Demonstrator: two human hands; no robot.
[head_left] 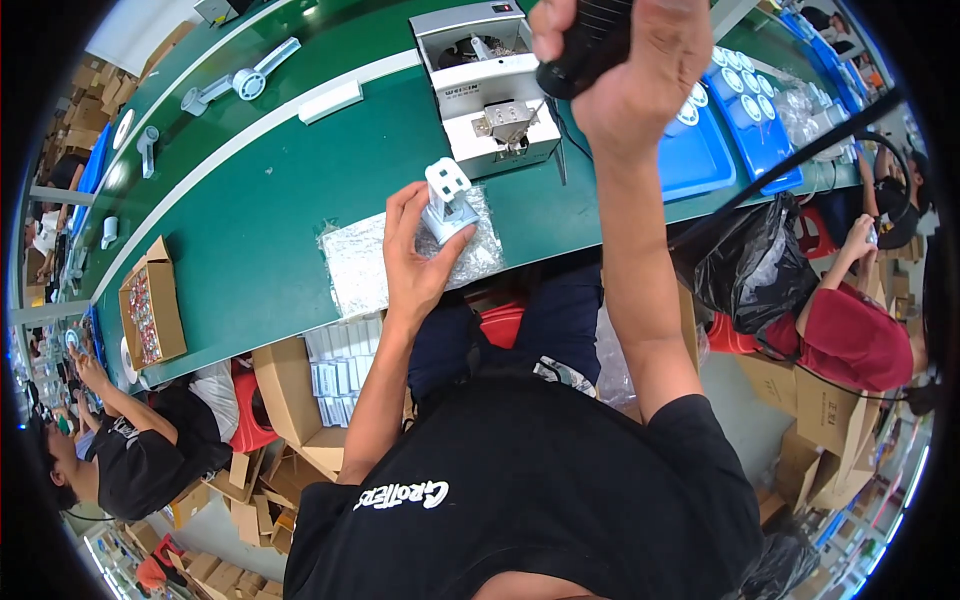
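Note:
My left hand [414, 262] is closed around a pale plastic part [447, 222] with a white top pierced by square holes. The part stands over a sheet of silvery bubble wrap [358, 262] near the table's front edge. Raised high at the upper right, my right hand [640, 90] grips a black electric screwdriver [592, 48], partly cut off by the picture's upper edge. Between both hands, farther back, stands a screw feeder [480, 90] with a white front and a metal block. The screwdriver is apart from the plastic part.
Blue trays [700, 160] of round white parts lie at the right of the green table [250, 240]. An open carton [152, 310] of small pieces sits at the left. A box of wrapped parts [345, 370] is below the edge. Co-workers sit on both sides; a black bag [755, 265] hangs right.

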